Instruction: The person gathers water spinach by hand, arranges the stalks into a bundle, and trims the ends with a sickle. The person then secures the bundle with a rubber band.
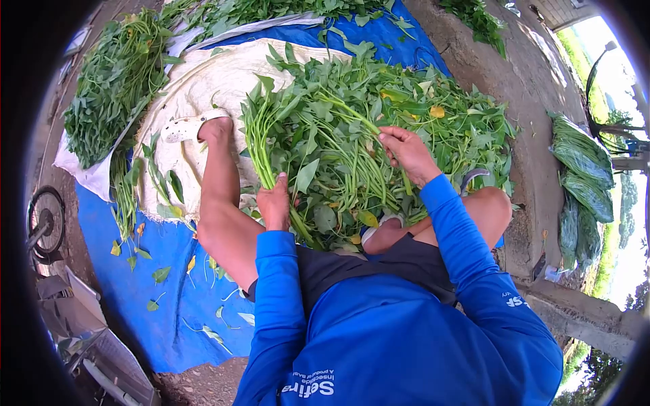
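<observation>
My left hand (274, 203) is closed around a bunch of long green leafy stems (257, 139), which stand up above the fist with their lower ends showing below it. On the other side, my right hand (405, 150) pinches a few leafy stems (352, 116) whose leaves point up and to the left. Beneath and between both hands spreads a large heap of leafy greens (406, 101), with some yellow leaves mixed in. Beside my right knee a curved blade (474, 176) shows in part.
A pale woven sheet (196, 81) lies over a blue tarp (169, 271) with scattered leaves. Bundled greens (115, 88) are stacked at the upper left. Bagged greens (583, 166) lie at the right. A wheel (46, 223) and cardboard (101, 331) are at the left edge.
</observation>
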Motion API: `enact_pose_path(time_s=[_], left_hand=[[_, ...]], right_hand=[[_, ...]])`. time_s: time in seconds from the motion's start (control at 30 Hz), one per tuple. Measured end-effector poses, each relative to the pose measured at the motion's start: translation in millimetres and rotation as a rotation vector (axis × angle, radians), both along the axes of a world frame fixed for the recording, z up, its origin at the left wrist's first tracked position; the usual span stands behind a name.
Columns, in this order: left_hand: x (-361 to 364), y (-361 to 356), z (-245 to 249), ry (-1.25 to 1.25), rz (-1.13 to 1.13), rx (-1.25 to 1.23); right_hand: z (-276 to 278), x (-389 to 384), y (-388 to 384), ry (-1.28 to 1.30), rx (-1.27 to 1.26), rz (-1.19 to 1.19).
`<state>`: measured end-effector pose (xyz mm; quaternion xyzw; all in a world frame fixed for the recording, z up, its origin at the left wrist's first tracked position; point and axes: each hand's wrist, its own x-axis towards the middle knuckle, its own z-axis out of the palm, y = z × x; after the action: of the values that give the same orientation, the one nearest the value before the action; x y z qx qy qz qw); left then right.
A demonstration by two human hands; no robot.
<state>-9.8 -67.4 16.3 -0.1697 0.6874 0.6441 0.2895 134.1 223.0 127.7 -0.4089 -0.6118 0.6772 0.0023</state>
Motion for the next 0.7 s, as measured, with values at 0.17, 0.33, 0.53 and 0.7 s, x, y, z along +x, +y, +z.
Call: enact_pose_path(time_s=[0.17,0.33,0.53,0.7], left_hand=[[3,4,7,0.044,-0.017,-0.069],[4,14,10,0.217,-0.081,-0.196],[10,35,23,0.173,-0.101,-0.045],[27,46,2,-0.146,-0.128,0.265]], right_hand=[[13,16,-19,0.209,-0.185,-0.103],[26,10,-47,0.216,0.228,-0.182],[-2,-10,-79,0.227,0.567,-0.092],[-91,-15,-149,0.174,0.301,0.079]])
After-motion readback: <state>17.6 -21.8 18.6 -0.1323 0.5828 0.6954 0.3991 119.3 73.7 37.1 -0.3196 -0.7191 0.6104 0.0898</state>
